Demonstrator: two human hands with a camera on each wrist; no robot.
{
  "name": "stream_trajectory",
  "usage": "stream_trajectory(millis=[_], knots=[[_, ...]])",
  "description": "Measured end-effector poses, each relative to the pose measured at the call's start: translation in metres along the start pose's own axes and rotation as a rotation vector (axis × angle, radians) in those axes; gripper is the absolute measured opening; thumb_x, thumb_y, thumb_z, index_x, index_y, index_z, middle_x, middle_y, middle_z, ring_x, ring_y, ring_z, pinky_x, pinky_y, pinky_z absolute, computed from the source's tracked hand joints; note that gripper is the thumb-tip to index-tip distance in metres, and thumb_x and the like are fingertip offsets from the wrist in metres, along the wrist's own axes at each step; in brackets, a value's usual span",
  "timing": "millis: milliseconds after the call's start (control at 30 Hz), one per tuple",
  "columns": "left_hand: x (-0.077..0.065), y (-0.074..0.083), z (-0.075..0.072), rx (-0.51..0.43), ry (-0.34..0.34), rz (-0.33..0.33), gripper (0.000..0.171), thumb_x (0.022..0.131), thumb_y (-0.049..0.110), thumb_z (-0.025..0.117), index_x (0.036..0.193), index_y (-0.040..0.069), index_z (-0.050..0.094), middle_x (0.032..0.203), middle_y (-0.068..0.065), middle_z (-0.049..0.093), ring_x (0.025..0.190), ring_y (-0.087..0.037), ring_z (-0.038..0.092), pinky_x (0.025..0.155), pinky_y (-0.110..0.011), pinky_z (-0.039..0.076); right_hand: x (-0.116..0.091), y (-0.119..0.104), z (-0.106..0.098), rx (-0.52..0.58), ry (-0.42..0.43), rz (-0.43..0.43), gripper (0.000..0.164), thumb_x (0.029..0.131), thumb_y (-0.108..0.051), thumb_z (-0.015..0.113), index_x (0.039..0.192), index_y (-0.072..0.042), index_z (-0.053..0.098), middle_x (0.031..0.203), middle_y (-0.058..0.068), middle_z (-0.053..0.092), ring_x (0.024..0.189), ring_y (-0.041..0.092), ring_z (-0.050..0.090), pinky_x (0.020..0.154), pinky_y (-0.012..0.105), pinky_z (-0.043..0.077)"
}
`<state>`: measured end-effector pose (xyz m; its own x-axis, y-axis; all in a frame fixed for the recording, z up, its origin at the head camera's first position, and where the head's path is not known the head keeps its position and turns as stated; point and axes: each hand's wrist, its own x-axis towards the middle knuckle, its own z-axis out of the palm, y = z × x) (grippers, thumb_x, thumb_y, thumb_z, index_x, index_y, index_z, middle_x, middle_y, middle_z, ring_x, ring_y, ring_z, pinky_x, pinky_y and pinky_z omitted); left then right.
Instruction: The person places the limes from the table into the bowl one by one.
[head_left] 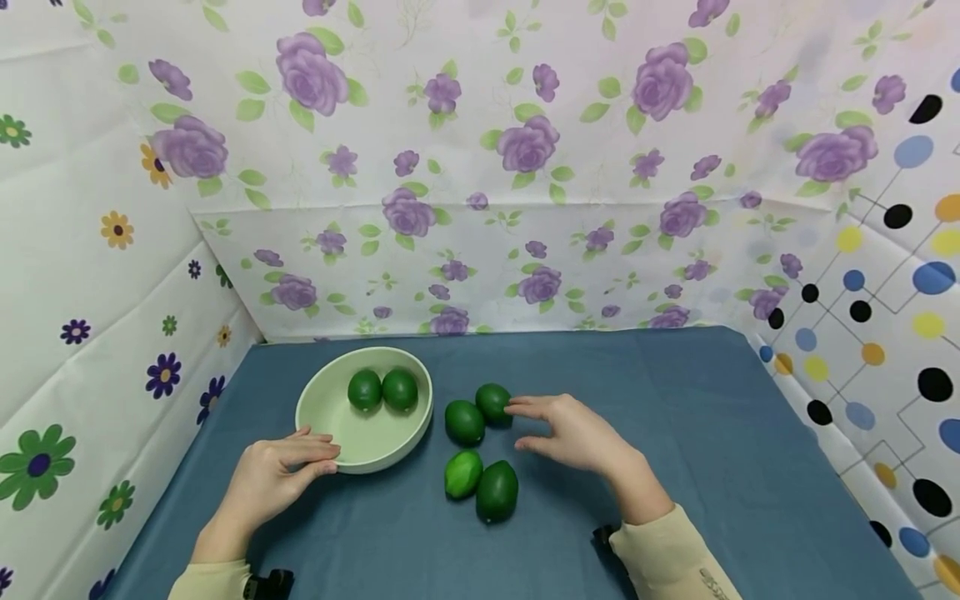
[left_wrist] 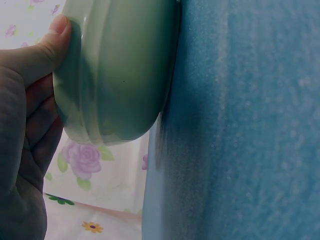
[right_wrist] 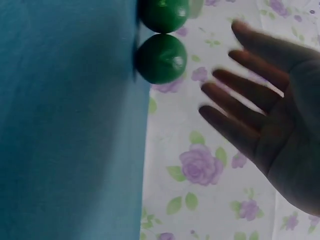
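A pale green bowl [head_left: 360, 446] stands on the blue cloth, and two dark green, lime-like fruits [head_left: 382, 390] lie in it. My left hand [head_left: 273, 471] holds the bowl's near left rim; in the left wrist view the thumb [left_wrist: 59, 32] lies against the rim. To the right of the bowl, two dark green fruits [head_left: 465, 422] sit side by side. Nearer to me are a brighter green fruit [head_left: 462, 475] and a larger dark one [head_left: 497, 493]. With fingers spread and nothing in it, my right hand [head_left: 573, 433] hovers just right of the far pair [right_wrist: 162, 59].
Blue cloth [head_left: 697, 450] covers the table. A floral sheet [head_left: 480, 167] hangs behind it, with a flower-print sheet [head_left: 97, 333] at the left and a dotted sheet [head_left: 892, 350] at the right. Dark wrist devices [head_left: 270, 583] sit at both sleeves.
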<state>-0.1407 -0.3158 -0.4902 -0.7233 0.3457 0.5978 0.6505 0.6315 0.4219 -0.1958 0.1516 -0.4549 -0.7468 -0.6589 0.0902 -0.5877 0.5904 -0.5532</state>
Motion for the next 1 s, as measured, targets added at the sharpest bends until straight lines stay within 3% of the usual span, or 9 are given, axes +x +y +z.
stream_trajectory(millis=[133,267,533,767,1000], knots=[[0.002,-0.001,-0.001,0.003,0.004,0.006,0.032,0.069,0.001,0.098,0.097,0.011,0.088,0.096,0.005,0.082,0.096,-0.023,0.080,0.111,-0.013,0.046,-0.002,-0.007,-0.001,0.016,-0.103,-0.011,0.056,0.098,-0.030,0.083,0.147,-0.009,0.067,0.150,0.008,0.064,0.133,0.025,0.065,0.106,0.045,0.060],[0.002,-0.001,-0.001,0.008,0.003,-0.003,0.031,0.070,0.001,0.098,0.097,0.011,0.088,0.096,0.006,0.082,0.096,-0.023,0.080,0.111,-0.012,0.046,-0.002,-0.012,0.001,-0.020,-0.164,-0.036,0.048,0.096,-0.031,0.085,0.138,-0.009,0.074,0.143,0.009,0.069,0.126,0.023,0.069,0.101,0.040,0.063],[-0.001,0.000,0.001,0.013,-0.005,-0.023,0.031,0.070,0.002,0.098,0.098,0.012,0.088,0.096,0.007,0.082,0.098,-0.024,0.080,0.111,-0.011,0.046,-0.004,-0.023,0.006,0.030,-0.168,-0.068,0.026,0.091,-0.024,0.090,0.115,-0.018,0.085,0.127,0.002,0.077,0.116,0.011,0.072,0.093,0.033,0.065],[-0.001,0.001,0.000,0.015,-0.011,-0.037,0.031,0.070,0.003,0.098,0.098,0.013,0.089,0.096,0.008,0.082,0.100,-0.025,0.080,0.110,-0.010,0.045,-0.001,-0.025,0.014,0.004,-0.184,-0.073,0.029,0.088,-0.028,0.093,0.114,-0.025,0.084,0.118,-0.015,0.075,0.110,0.004,0.071,0.090,0.025,0.063],[-0.001,0.000,0.000,0.016,-0.005,-0.024,0.031,0.070,0.003,0.098,0.098,0.013,0.089,0.096,0.008,0.082,0.099,-0.024,0.080,0.110,-0.010,0.045,0.001,-0.026,0.019,0.010,-0.177,-0.119,0.035,0.087,-0.031,0.094,0.119,-0.025,0.082,0.116,-0.017,0.076,0.110,0.006,0.071,0.092,0.025,0.062]])
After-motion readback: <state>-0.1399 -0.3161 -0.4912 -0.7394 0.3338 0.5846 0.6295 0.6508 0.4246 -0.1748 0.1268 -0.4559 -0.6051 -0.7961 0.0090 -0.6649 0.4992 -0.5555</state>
